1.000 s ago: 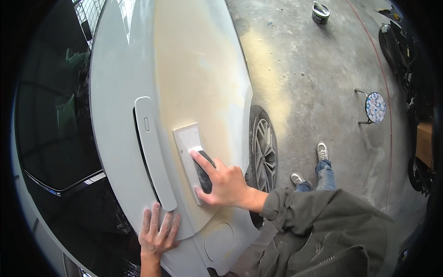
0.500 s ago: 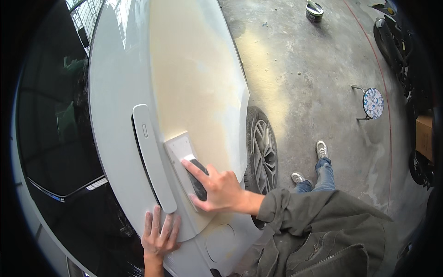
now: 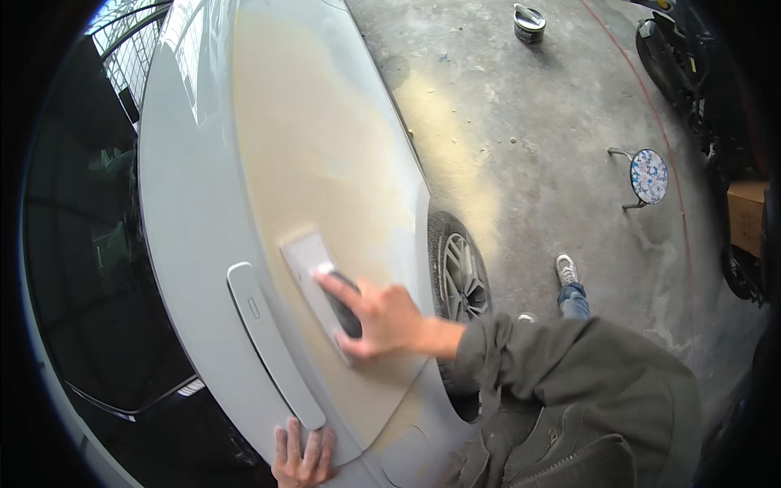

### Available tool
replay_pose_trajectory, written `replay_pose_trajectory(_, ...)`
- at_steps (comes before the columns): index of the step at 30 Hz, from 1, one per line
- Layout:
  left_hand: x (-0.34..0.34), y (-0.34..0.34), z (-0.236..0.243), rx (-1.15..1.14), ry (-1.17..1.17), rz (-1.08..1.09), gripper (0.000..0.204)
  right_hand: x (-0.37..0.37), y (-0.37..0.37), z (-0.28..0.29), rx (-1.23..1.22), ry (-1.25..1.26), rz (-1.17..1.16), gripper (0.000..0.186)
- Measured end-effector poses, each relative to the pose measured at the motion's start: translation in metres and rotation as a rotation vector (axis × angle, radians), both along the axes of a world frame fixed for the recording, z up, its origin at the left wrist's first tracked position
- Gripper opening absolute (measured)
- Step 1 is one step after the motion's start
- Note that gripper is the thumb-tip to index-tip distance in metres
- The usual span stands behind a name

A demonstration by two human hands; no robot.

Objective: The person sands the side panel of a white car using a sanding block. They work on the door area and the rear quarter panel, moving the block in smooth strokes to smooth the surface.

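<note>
My right hand (image 3: pixel 382 319) grips the dark handle of a long, pale sanding block (image 3: pixel 303 254), whose flat face lies against the car door (image 3: pixel 317 138). Yellowish filler covers much of that door panel. Left of the block runs the silver door handle (image 3: pixel 264 333). Near the lower end of this handle, my left hand (image 3: pixel 304 459) rests on the car body with dusty fingers stretched out, holding nothing. The lower part of that hand is cut off by the picture's edge.
A car wheel (image 3: pixel 462 272) stands to the right of the door. On the concrete floor are yellow dust (image 3: pixel 447 138), a dark can (image 3: pixel 529 24) and a small round stool (image 3: pixel 649 176). A motorbike (image 3: pixel 671 61) and a cardboard box (image 3: pixel 747 215) line the right side.
The view has shifted, so the door handle and my left hand sit lower in the picture. The sanding block has moved up along the panel relative to the door handle.
</note>
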State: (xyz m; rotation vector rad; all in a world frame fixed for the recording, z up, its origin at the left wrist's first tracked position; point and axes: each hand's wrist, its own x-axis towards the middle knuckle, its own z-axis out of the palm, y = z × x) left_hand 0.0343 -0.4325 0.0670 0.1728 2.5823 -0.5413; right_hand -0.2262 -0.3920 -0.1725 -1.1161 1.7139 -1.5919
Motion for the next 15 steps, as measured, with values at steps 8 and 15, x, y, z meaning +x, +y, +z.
replay_pose_trajectory(8, -0.010, -0.005, -0.008, -0.003, 0.029, -0.051, 0.038, -0.188, -0.139, -0.031, 0.138, -0.222, -0.190, 0.081)
replay_pose_trajectory(15, -0.034, 0.012, 0.001, 0.039, 0.080, 0.050, 0.024, 0.001, 0.005, -0.014, 0.084, -0.137, 0.069, 0.090)
